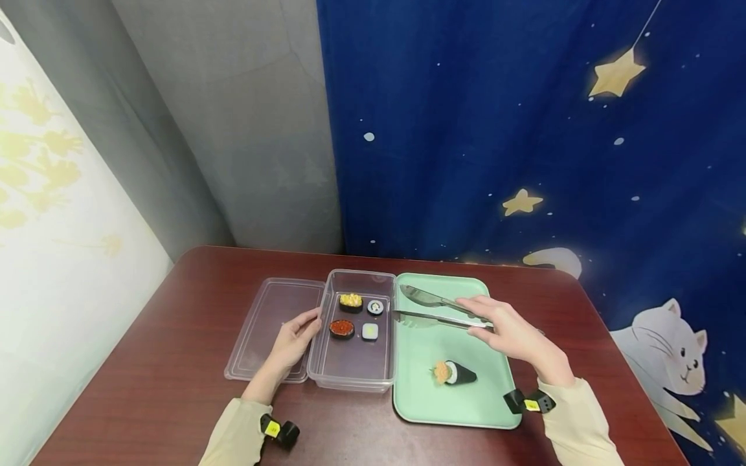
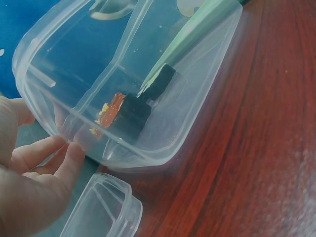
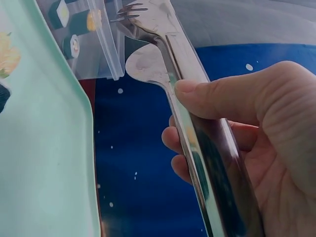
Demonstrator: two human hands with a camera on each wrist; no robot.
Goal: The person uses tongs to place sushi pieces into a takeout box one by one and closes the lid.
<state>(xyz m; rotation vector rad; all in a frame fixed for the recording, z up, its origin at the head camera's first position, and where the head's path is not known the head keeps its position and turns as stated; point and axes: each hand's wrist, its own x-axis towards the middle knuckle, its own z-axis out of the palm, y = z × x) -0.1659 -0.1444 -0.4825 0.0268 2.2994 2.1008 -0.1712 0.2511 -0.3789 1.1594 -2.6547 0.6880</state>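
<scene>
Tongs [image 1: 422, 296] of shiny metal slant across the middle of what we see, held in a person's right hand [image 1: 509, 330] over a pale green tray [image 1: 454, 406]; the right grip pinches them between the thumb on one side and the fingers on the other, and their two arms stand apart, pointing left toward a clear plastic box [image 1: 352, 383]; in the right wrist view we make out fork tines [image 3: 132, 11] on one arm and a broad rounded end [image 3: 147, 64] on the other. On the tray, nearer to us than the tongs, lies a dark cone-shaped sushi roll [image 1: 454, 373] with orange filling facing left. Four sushi pieces sit inside the box, well apart from its near wall: a yellow-topped one [image 1: 351, 302] at back left, a small round roll [image 1: 375, 307] at back right, a red-topped one [image 1: 342, 329] at front left and a white square one [image 1: 370, 332] at front right. The left hand [image 1: 290, 343] touches the box's left wall with bent fingers; whether that grip pinches the rim we cannot tell. Beside it a clear lid [image 1: 265, 333] lies on the reddish-brown desk [image 1: 157, 362]; behind, we see a starry blue curtain [image 1: 431, 162].
</scene>
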